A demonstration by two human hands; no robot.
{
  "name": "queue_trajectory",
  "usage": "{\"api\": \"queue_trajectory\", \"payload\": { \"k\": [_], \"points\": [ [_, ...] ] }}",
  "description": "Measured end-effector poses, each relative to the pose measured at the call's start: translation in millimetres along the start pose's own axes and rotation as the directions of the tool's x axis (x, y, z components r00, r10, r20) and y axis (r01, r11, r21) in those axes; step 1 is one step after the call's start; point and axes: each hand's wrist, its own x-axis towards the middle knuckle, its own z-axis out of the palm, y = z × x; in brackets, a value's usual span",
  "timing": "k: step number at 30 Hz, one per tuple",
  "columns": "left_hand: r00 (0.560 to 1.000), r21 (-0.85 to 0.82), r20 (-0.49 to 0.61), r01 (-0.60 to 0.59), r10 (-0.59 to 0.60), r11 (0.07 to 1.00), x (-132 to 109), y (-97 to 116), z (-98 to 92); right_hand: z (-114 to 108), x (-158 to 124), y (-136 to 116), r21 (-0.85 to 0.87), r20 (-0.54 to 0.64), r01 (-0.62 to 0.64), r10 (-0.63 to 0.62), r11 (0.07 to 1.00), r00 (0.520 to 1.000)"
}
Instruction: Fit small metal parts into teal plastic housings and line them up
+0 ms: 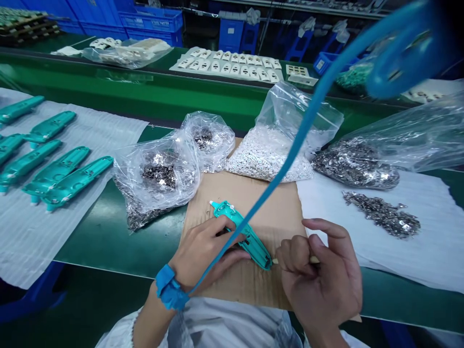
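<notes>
A teal plastic shell half [258,248], long and hollow with a white tip, lies inner side up on the cardboard sheet [217,191]. My left hand [206,246] grips it around the middle, fingers on one side and thumb on the other. Curled fingers of my right hand [321,270] close on a thin pale stick [313,260], its index finger raised. The stick's narrow end points at the shell's wide end; whether they touch I cannot tell. A blue wrist strap [170,288] circles my left wrist, and its blue cord [290,157] crosses in front of the shell.
Bags of small metal parts [159,179] and a bag of white pieces [268,154] stand behind the cardboard. Loose metal clips [384,215] lie right on white sheeting. Several teal shells [78,183] rest at left. Beyond the green ledge are rows of white covers [232,69].
</notes>
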Motion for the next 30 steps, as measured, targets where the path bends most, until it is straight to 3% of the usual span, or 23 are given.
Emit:
{"api": "queue_trajectory", "payload": {
  "k": [8, 14, 22, 24, 26, 28, 30],
  "points": [
    [1.0, 0.004, -0.015, -0.015, 0.016, 1.0, 1, 0, 0.3, -1, -2, 14, -0.019, 0.037, -0.018, 0.019, 1.0, 0.999],
    [0.999, 0.041, -0.002, -0.041, 0.041, 0.998, 1, 0, 0.7, -10, -4, 27, -0.087, 0.1, 0.108, -0.099, 0.99, 0.99],
    [0.998, 0.088, 0.009, -0.056, 0.056, 0.995, -5, -6, 4.6, -19, -14, 38, -0.23, 0.278, 0.205, -0.138, 0.951, 0.951],
    [0.997, 0.09, -0.033, -0.073, 0.076, 0.993, -6, -9, 8.0, -13, -14, 31, -0.15, 0.215, 0.228, -0.193, 0.962, 0.957],
    [0.994, 0.086, -0.062, -0.083, 0.088, 0.993, -7, -10, 11.1, -6, -13, 20, -0.003, 0.078, 0.219, -0.218, 0.976, 0.973],
    [0.995, 0.077, -0.057, -0.083, 0.087, 0.994, -7, -11, 12.7, -1, -11, 10, 0.111, -0.053, 0.184, -0.18, 0.977, 0.982],
    [0.996, 0.066, -0.041, -0.076, 0.079, 0.995, -6, -10, 12.5, 2, -9, 3, 0.137, -0.11, 0.147, -0.133, 0.979, 0.985]
  ]
}}
